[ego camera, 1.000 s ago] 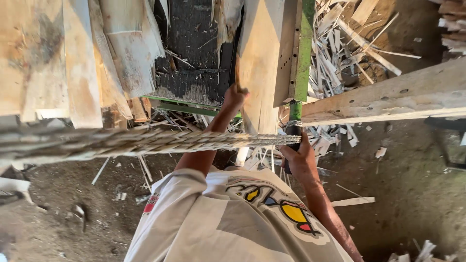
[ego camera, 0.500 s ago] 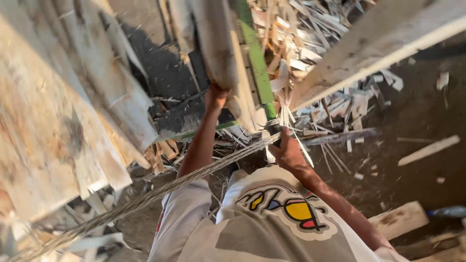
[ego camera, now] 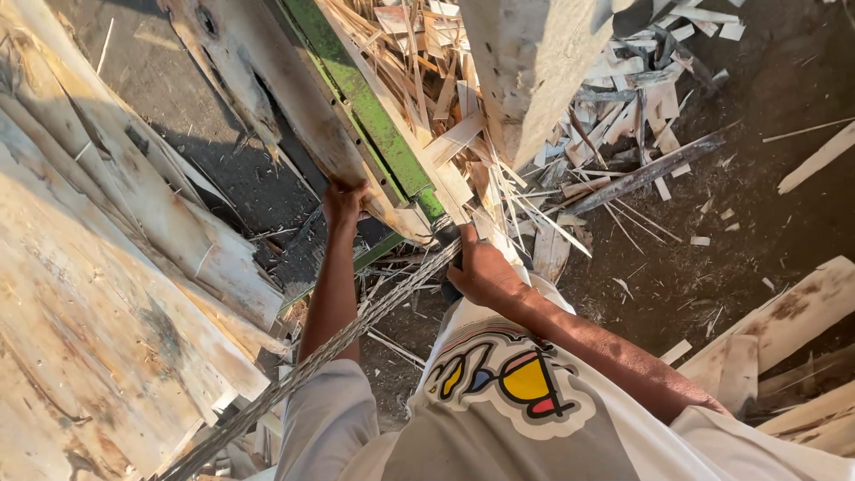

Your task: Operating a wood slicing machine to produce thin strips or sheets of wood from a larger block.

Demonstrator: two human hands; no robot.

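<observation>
Beside the green rail [ego camera: 378,116] | plank [ego camera: 267,98] leans along it — long, stiff, probably heavy, splintery | left hand [ego camera: 343,203] grips its lower edge | right hand [ego camera: 481,272] closed at the end near scraps [ego camera: 463,134] — take both edges.

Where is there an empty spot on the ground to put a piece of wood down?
The dark ground at the right, between the scrap pile and the pale boards, is mostly bare. Around the left hand and right hand, splinters and planks crowd everything.
</observation>
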